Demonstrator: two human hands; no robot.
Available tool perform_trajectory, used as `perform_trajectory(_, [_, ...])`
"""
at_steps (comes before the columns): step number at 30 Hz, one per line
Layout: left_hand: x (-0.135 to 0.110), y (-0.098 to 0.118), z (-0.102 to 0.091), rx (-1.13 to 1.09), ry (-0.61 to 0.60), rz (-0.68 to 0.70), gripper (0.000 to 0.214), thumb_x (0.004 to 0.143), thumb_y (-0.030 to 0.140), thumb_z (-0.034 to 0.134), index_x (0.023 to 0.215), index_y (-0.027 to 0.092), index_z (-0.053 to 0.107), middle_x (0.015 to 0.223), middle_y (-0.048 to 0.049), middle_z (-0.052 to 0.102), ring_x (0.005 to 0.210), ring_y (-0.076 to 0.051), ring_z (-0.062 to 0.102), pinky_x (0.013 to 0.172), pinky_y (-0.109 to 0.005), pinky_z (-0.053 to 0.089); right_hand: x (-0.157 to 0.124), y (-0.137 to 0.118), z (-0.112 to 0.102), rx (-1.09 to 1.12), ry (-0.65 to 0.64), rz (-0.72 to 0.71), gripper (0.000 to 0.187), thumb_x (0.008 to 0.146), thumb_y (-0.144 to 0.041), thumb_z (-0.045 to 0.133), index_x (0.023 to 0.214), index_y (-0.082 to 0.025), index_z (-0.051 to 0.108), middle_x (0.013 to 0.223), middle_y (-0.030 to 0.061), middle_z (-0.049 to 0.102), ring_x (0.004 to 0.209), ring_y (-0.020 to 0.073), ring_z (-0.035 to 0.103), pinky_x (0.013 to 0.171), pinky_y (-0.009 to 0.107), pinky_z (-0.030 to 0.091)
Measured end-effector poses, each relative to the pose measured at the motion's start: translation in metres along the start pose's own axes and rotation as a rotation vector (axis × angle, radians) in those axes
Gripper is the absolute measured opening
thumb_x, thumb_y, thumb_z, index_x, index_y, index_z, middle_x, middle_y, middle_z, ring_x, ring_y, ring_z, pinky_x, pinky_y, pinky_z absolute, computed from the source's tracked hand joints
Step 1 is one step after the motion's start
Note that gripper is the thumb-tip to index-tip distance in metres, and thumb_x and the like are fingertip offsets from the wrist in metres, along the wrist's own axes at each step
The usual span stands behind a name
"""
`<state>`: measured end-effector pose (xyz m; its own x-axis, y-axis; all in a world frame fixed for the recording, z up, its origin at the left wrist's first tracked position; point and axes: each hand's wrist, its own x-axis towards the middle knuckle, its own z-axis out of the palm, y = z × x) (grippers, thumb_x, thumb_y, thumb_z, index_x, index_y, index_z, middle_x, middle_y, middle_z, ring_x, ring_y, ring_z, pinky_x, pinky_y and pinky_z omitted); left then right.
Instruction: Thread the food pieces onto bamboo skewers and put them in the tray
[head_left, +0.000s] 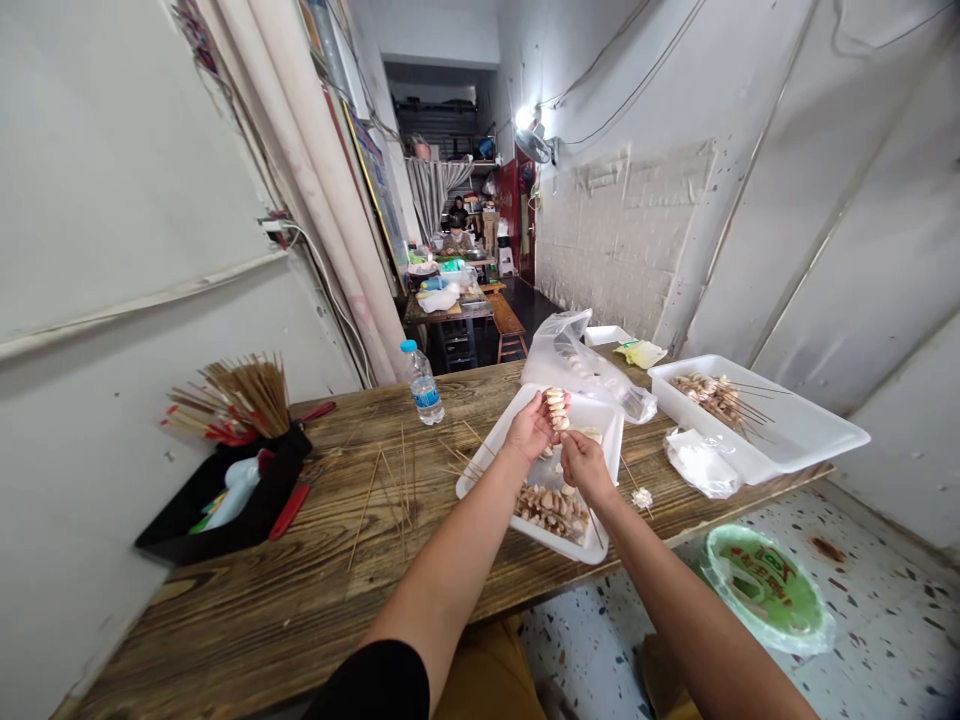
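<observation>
My left hand (529, 428) is closed around a skewer stacked with pale meat pieces (556, 407), held upright over a white tray (609, 425). Just below it, my right hand (583, 466) is closed in a pinch at the skewer's lower end. More raw pieces (551, 507) lie heaped in the near end of that tray. Loose bamboo sticks (390, 486) lie scattered on the wooden table (300, 590) to the left.
A second white tray (795, 425) at the right holds finished skewers (712, 395). A clear plastic bag (577, 365), a water bottle (424, 385), a black box (217, 495) with bundled sticks, and a green bowl (765, 585) on the floor surround me. A person sits far down the corridor.
</observation>
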<state>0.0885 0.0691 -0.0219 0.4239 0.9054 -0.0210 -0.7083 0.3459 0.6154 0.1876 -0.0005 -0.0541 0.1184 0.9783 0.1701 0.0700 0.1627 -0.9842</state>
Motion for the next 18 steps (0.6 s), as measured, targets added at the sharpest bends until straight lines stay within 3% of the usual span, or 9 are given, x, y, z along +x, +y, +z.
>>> perform_trajectory(4, [0.001,-0.004,-0.005,0.042,-0.045,0.022,0.020,0.093,0.020,0.049,0.108,0.013,0.061,0.108,-0.0127,0.066,0.083,-0.014,0.063,0.065,-0.023,0.049,-0.003,-0.002,0.001,0.142,-0.008,0.066,0.033,0.083,-0.054,0.052,0.077,-0.021,0.053,0.035,-0.0116,0.035,0.027,0.0070,0.024,0.030,0.020,0.022])
perform_trajectory(12, [-0.003,-0.007,-0.004,0.078,-0.179,0.008,0.021,0.090,0.018,0.055,0.109,0.012,0.063,0.101,-0.0112,0.068,0.075,-0.011,0.062,0.068,-0.023,0.050,-0.002,-0.005,-0.001,0.159,0.066,0.029,0.037,0.081,-0.058,0.054,0.078,-0.021,0.054,0.035,-0.0111,0.037,0.028,0.0070,0.025,0.030,0.020,0.022])
perform_trajectory(18, [-0.009,-0.009,0.000,0.178,-0.120,-0.055,0.019,0.086,0.012,0.060,0.103,0.010,0.068,0.097,-0.0119,0.071,0.089,-0.015,0.067,0.078,-0.022,0.051,-0.003,-0.009,-0.002,0.163,0.113,0.013,0.039,0.082,-0.060,0.053,0.073,-0.022,0.050,0.037,-0.0102,0.038,0.029,0.0068,0.026,0.031,0.020,0.021])
